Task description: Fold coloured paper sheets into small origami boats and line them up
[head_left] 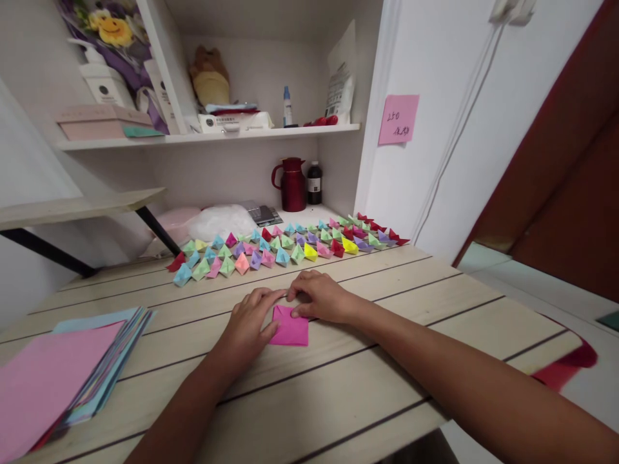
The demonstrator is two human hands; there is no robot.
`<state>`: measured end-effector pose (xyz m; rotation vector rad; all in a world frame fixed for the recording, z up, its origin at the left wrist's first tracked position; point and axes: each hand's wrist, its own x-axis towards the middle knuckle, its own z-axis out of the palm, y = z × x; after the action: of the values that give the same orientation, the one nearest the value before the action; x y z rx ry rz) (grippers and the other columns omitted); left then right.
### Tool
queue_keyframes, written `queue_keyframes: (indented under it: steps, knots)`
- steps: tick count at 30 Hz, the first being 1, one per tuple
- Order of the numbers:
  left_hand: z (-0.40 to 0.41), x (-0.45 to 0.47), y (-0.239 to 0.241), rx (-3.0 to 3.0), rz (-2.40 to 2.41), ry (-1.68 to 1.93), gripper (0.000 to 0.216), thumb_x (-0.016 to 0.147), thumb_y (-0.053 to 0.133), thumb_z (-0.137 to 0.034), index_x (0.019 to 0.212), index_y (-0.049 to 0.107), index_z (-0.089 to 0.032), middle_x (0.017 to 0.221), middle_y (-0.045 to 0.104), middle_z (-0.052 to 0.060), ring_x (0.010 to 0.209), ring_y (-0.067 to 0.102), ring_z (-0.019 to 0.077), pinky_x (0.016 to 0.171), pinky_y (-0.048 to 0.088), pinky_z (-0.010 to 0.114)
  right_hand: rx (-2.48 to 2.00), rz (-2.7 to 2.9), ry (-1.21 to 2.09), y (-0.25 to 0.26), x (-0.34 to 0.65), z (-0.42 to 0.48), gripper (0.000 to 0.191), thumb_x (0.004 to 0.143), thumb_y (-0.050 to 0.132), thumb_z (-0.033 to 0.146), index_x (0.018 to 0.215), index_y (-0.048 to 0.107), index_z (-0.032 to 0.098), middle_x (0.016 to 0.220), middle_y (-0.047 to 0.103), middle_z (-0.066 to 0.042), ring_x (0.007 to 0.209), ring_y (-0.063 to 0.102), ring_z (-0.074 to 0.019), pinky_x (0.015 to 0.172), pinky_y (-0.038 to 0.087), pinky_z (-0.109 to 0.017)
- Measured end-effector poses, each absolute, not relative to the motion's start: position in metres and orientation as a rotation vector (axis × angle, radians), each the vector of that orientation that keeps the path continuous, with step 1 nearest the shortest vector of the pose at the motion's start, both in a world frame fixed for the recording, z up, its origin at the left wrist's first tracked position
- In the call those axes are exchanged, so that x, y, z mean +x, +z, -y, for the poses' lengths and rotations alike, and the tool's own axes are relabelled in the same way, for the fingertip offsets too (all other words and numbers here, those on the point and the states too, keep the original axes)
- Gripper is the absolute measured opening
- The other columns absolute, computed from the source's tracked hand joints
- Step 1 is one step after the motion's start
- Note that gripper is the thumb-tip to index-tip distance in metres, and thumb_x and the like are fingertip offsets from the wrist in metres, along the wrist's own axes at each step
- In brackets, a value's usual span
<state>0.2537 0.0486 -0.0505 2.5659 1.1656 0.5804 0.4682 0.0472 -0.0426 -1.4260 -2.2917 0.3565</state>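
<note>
Pink paper point(293, 330) mid-frame calls for even thumb pressure from my left hand point(250, 320) and right hand point(320, 297), fingers parted from thumbs.

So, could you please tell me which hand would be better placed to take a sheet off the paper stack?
Probably the left hand: the paper stack lies on that side of the table, nearer to it, while the right hand would have to reach across.
</note>
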Motion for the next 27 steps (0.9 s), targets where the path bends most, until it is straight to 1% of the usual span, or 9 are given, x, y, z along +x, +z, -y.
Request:
queue_keyframes:
  steps: [2, 6, 9, 13, 19, 21, 25, 26, 27]
  knots:
    - [-0.049, 0.254, -0.052, 2.581, -1.2, 0.561, 0.044, 0.083, 0.055, -0.025, 0.127, 0.054, -0.031, 0.126, 0.055, 0.007, 0.118, 0.049, 0.0264, 0.098, 0.038, 0.044, -1.425, 2.292, 0.369, -0.042, 0.467, -0.047, 0.028, 0.073, 0.076, 0.037, 0.097, 0.069, 0.025, 0.101, 0.061, -0.005, 0.101, 0.051, -0.0242, 0.088, 0.035, -0.035]
    - [-0.048, 0.256, -0.05, 2.593, -1.224, 0.536, 0.03, 0.081, 0.059, -0.031, 0.111, 0.061, -0.028, 0.121, 0.058, 0.006, 0.114, 0.051, 0.0268, 0.095, 0.038, 0.044, -1.434, 2.305, 0.403, -0.04, 0.466, -0.045, 0.027, 0.075, 0.074, 0.036, 0.099, 0.069, 0.026, 0.105, 0.061, -0.005, 0.105, 0.05, -0.0252, 0.09, 0.033, -0.037]
    - [-0.045, 0.258, -0.047, 2.56, -1.235, 0.543, 0.025, 0.078, 0.062, -0.031, 0.103, 0.06, -0.026, 0.117, 0.059, 0.005, 0.11, 0.052, 0.0263, 0.093, 0.039, 0.043, -1.452, 2.317, 0.399, -0.038, 0.465, -0.044, 0.03, 0.074, 0.075, 0.038, 0.1, 0.068, 0.026, 0.107, 0.06, -0.006, 0.105, 0.049, -0.0259, 0.09, 0.033, -0.038]
    - [-0.043, 0.259, -0.044, 2.496, -1.24, 0.573, 0.021, 0.073, 0.065, -0.027, 0.092, 0.055, -0.024, 0.119, 0.058, 0.006, 0.111, 0.051, 0.0269, 0.093, 0.037, 0.044, -1.443, 2.337, 0.415, -0.036, 0.463, -0.041, 0.032, 0.069, 0.078, 0.041, 0.095, 0.068, 0.024, 0.099, 0.059, -0.005, 0.098, 0.051, -0.0247, 0.085, 0.036, -0.036]
    - [-0.043, 0.259, -0.043, 2.438, -1.204, 0.564, 0.02, 0.071, 0.068, -0.029, 0.08, 0.051, -0.023, 0.124, 0.056, 0.007, 0.118, 0.048, 0.028, 0.097, 0.035, 0.047, -1.352, 2.306, 0.579, -0.035, 0.46, -0.039, 0.028, 0.063, 0.081, 0.03, 0.082, 0.065, 0.019, 0.089, 0.055, -0.002, 0.085, 0.051, -0.0181, 0.072, 0.038, -0.027]
    - [-0.043, 0.259, -0.042, 2.43, -1.207, 0.573, 0.022, 0.071, 0.069, -0.028, 0.084, 0.053, -0.022, 0.124, 0.057, 0.008, 0.118, 0.049, 0.0281, 0.098, 0.036, 0.047, -1.298, 2.288, 0.659, -0.036, 0.461, -0.039, 0.023, 0.064, 0.078, 0.024, 0.079, 0.062, 0.018, 0.083, 0.055, 0.0, 0.078, 0.05, -0.0148, 0.067, 0.037, -0.024]
    - [-0.043, 0.259, -0.042, 2.425, -1.181, 0.582, 0.04, 0.071, 0.069, -0.028, 0.11, 0.058, -0.025, 0.126, 0.057, 0.009, 0.12, 0.048, 0.0285, 0.101, 0.034, 0.047, -1.158, 2.225, 0.926, -0.038, 0.463, -0.037, 0.017, 0.068, 0.071, 0.014, 0.078, 0.058, 0.017, 0.071, 0.054, 0.005, 0.065, 0.047, -0.0094, 0.057, 0.034, -0.019]
    - [-0.043, 0.26, -0.043, 2.42, -1.157, 0.583, 0.038, 0.072, 0.069, -0.027, 0.108, 0.06, -0.026, 0.127, 0.057, 0.008, 0.121, 0.048, 0.0283, 0.102, 0.034, 0.046, -1.125, 2.204, 0.965, -0.039, 0.463, -0.037, 0.017, 0.068, 0.071, 0.013, 0.078, 0.057, 0.017, 0.07, 0.054, 0.006, 0.064, 0.046, -0.0088, 0.056, 0.033, -0.019]
    - [-0.044, 0.26, -0.044, 2.406, -1.131, 0.592, 0.031, 0.072, 0.068, -0.025, 0.102, 0.064, -0.026, 0.126, 0.057, 0.007, 0.121, 0.049, 0.0278, 0.102, 0.035, 0.045, -1.104, 2.177, 0.982, -0.04, 0.463, -0.036, 0.019, 0.067, 0.071, 0.012, 0.079, 0.057, 0.017, 0.07, 0.053, 0.006, 0.064, 0.046, -0.0086, 0.056, 0.033, -0.019]
